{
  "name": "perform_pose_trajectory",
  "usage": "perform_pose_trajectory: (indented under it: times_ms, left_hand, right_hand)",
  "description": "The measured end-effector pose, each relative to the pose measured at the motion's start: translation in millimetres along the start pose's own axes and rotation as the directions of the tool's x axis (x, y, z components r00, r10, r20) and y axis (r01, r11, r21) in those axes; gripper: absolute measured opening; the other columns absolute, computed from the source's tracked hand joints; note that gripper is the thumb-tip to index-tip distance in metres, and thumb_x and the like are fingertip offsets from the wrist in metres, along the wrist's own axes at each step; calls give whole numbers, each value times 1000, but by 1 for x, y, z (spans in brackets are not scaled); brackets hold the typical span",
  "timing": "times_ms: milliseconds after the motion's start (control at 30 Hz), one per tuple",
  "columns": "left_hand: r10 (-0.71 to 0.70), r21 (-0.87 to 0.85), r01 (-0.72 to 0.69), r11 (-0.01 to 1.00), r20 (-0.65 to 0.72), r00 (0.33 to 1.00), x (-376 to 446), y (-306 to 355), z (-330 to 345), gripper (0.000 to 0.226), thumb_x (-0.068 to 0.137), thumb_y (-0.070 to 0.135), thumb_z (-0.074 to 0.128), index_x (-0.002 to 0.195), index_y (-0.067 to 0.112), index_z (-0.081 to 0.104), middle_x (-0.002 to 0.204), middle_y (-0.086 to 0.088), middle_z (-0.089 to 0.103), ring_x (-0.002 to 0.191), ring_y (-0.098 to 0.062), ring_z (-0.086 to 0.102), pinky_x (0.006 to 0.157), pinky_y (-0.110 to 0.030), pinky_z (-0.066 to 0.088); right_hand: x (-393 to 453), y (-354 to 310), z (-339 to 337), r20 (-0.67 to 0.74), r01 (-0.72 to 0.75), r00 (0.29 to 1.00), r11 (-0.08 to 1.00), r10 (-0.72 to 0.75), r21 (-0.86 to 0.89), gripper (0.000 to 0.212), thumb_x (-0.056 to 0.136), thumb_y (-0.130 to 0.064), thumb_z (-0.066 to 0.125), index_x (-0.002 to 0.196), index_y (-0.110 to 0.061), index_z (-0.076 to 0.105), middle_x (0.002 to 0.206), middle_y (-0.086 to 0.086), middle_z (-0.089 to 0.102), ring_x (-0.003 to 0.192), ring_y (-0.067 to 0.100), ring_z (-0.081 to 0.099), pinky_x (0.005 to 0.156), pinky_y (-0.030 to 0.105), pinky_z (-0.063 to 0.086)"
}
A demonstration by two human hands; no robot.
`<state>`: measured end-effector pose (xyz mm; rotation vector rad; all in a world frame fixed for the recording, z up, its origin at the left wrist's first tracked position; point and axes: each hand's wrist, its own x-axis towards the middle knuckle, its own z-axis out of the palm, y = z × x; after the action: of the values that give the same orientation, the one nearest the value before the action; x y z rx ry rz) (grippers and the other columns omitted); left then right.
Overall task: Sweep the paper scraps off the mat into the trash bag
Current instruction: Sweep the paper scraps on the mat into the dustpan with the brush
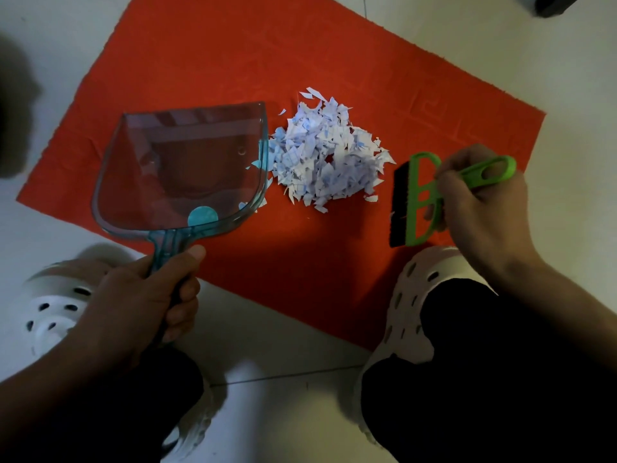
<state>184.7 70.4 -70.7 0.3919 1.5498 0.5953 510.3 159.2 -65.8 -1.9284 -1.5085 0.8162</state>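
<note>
Paper scraps (329, 158): white, blue-lined, heaped mid red mat (207, 55). Left hand (143, 295) grips teal clear dustpan (182, 168), rim touching the heap's left. Right hand (480, 208) grips green brush (417, 198), bristles just right of heap.

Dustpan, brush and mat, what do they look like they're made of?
The dustpan looks like clear teal-tinted hard plastic: the mat shows through it. The brush has a glossy green, probably plastic frame with dark bristles. The mat seems red woven or felted fabric, matte, with a faint embossed pattern.
</note>
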Motion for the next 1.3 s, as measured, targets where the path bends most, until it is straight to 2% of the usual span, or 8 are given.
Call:
perform_pose_trajectory:
  times_ms: [67,233,333,467,700,933,1233,1300]
  left_hand:
    - [-9,6,9,1000,26,1000,1,0,-3,53,68,49,78,56,10,45,39,-3,31,26,-14,28,28,-18,27]
    - [-24,7,23,1000,54,998,-2,3,-4,65,38,67,87,49,16,49,38,-2,32,25,-14,28,28,-18,28]
    - [-22,14,21,1000,33,999,-2,3,-3,55,63,55,75,57,10,45,37,-1,32,25,-13,29,27,-18,27]
    - [-16,1,16,1000,13,1000,-4,3,1,41,81,38,62,62,8,41,37,0,34,26,-11,29,27,-18,26]
    - [-10,6,10,1000,-19,1000,-6,4,0,42,84,37,61,62,7,41,38,0,34,27,-12,30,28,-19,27]
    - [3,-7,-4,1000,-31,1000,-7,2,-2,40,79,38,64,63,8,42,41,-3,33,27,-13,29,27,-20,26]
    - [4,-27,-5,1000,-38,999,-7,3,0,41,80,37,62,64,6,42,37,-1,34,26,-13,29,29,-17,26]
    - [6,-7,-6,1000,-43,999,-7,4,-1,43,78,40,63,62,5,42,38,-3,32,27,-14,29,30,-18,26]
  right_hand:
    - [7,10,-2,-23,-26,999,995,23,-95,12,88,-15,47,87,-14,59,64,6,63,61,27,66,57,46,55]
    - [28,23,9,-15,-66,998,973,64,-220,13,95,-16,46,93,-10,57,77,8,60,64,19,56,52,16,44]
    - [38,21,28,-15,-46,999,967,44,-249,18,95,-17,45,98,-3,57,90,18,63,79,33,60,68,38,51]
    - [40,1,54,74,68,996,979,-55,-190,15,95,-16,46,96,-4,54,92,19,61,80,36,59,68,50,51]
    - [41,-13,45,33,84,996,993,-81,-83,12,92,-15,49,93,-12,60,76,2,61,68,19,58,54,21,40]
    - [60,-1,32,-66,8,998,982,-20,-187,19,92,-20,49,100,-7,59,98,14,65,89,30,63,75,50,54]
    - [62,-26,54,58,129,991,980,-122,-152,24,94,-18,49,97,2,62,80,12,67,70,17,68,65,41,56]
    - [67,-25,50,8,135,991,979,-135,-150,31,92,-25,47,96,2,62,82,19,67,74,30,66,64,49,54]
